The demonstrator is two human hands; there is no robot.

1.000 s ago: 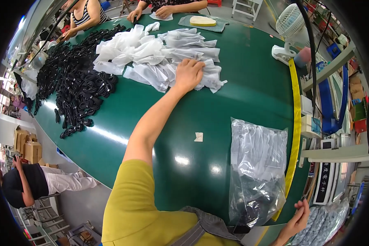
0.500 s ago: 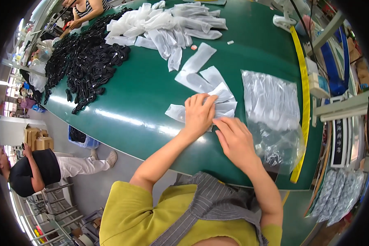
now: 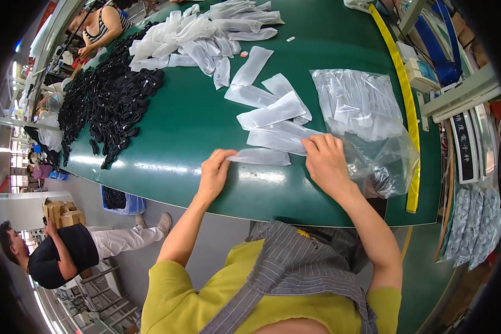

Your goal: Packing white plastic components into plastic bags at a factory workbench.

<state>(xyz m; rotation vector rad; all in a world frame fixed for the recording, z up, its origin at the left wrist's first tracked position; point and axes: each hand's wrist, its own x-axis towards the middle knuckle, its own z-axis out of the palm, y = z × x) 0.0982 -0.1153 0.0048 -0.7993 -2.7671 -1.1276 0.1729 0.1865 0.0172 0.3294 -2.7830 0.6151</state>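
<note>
Several flat, narrow, frosted white plastic sleeves lie overlapping on the green table in front of me. My left hand (image 3: 215, 171) pinches the left end of the nearest frosted sleeve (image 3: 261, 157) between thumb and fingers. At the right end of another frosted sleeve (image 3: 281, 138), just beyond it, my right hand (image 3: 327, 161) has its fingertips closed on the edge. More frosted sleeves (image 3: 270, 111) are fanned out farther from me. Right of them rests a large clear plastic bag (image 3: 362, 103) packed with similar sleeves, its loose end toward me.
A heap of white sleeves (image 3: 200, 33) and a big pile of bundled black cords (image 3: 108, 106) cover the table's far left. Yellow tape (image 3: 399, 83) runs down the right side. One person (image 3: 108, 25) sits at the far left; another (image 3: 53, 250) stands left of the table.
My hands have moved apart, the left one leftward, the right one slightly up and right. The sleeves that were bunched under them now lie spread flat. The view has shifted somewhat.
</note>
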